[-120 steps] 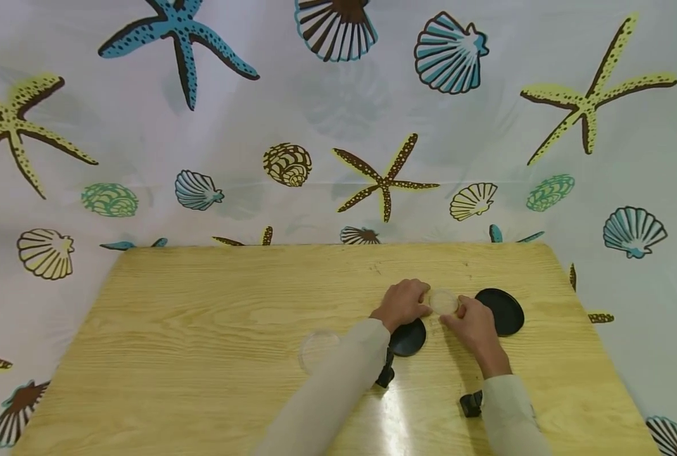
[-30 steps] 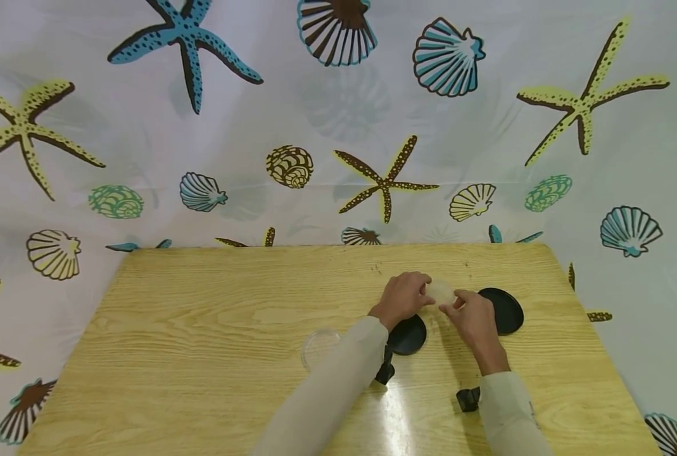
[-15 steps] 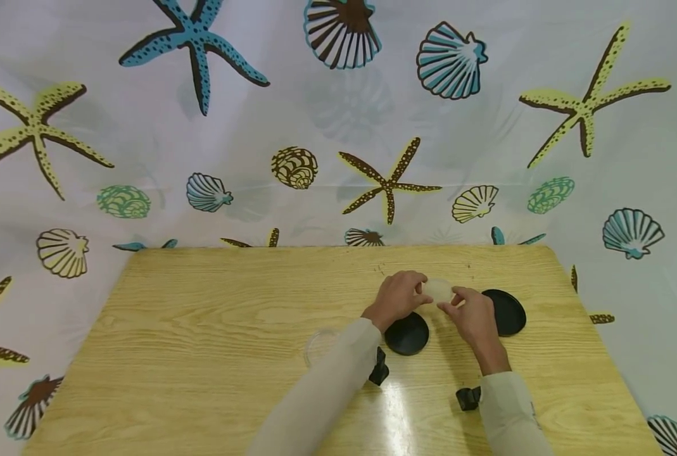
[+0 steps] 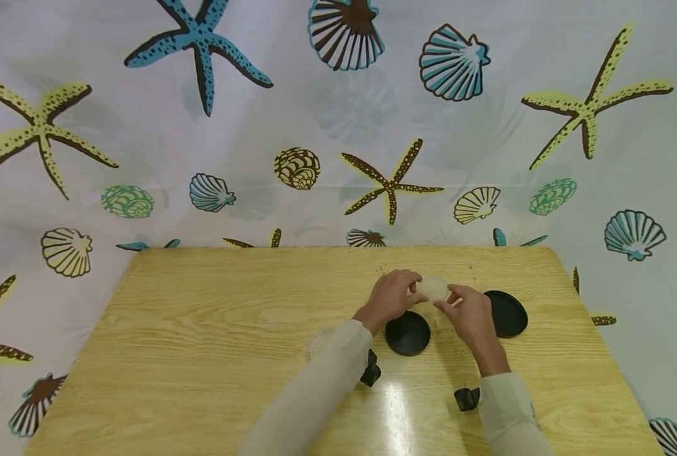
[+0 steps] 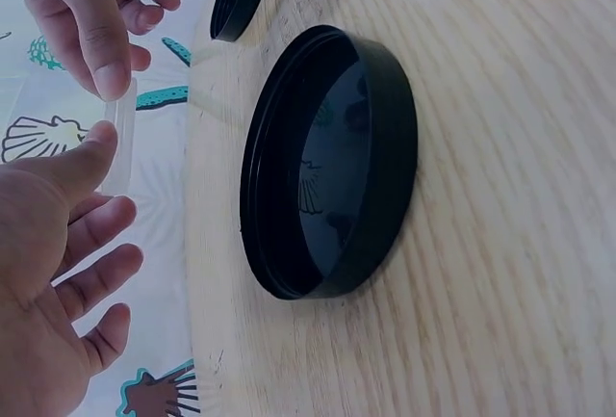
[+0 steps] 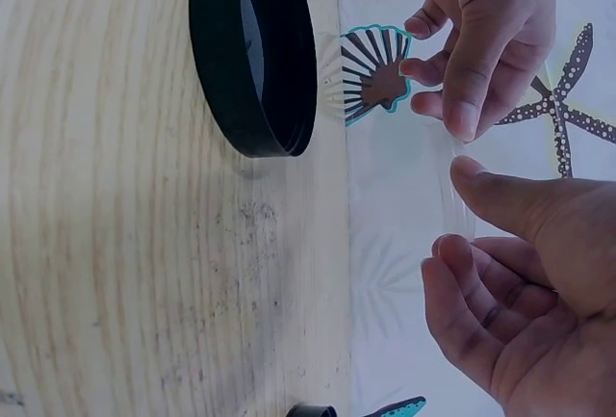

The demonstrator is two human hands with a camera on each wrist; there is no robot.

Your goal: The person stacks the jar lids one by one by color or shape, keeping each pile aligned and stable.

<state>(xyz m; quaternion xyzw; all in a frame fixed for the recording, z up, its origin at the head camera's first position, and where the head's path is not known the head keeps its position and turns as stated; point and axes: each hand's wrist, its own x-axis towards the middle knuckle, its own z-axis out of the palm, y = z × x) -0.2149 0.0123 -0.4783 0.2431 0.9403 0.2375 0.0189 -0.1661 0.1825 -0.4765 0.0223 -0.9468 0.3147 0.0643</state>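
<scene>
A clear, round, shallow plastic lid (image 4: 432,289) is held up off the table between both hands. My left hand (image 4: 391,296) pinches its left edge between thumb and fingers. On the opposite edge, my right hand (image 4: 471,316) pinches it the same way. Seen edge-on in the left wrist view, the clear lid (image 5: 123,138) looks thin, with a low rim. Just below the left hand, a round black lid (image 4: 408,334) lies hollow side up, its inside glossy. A larger black lid (image 4: 508,315) lies beside the right hand, partly covered by it.
Another clear round piece (image 4: 315,346) lies on the wooden table (image 4: 201,354), partly hidden behind the left sleeve. Black wrist cameras (image 4: 467,399) hang under both forearms. A shell-printed cloth (image 4: 247,114) stands behind the table's back edge.
Both hands have lifted the clear lid slightly and shifted it left and away from me. The left forearm has moved left, uncovering more of the smaller black lid.
</scene>
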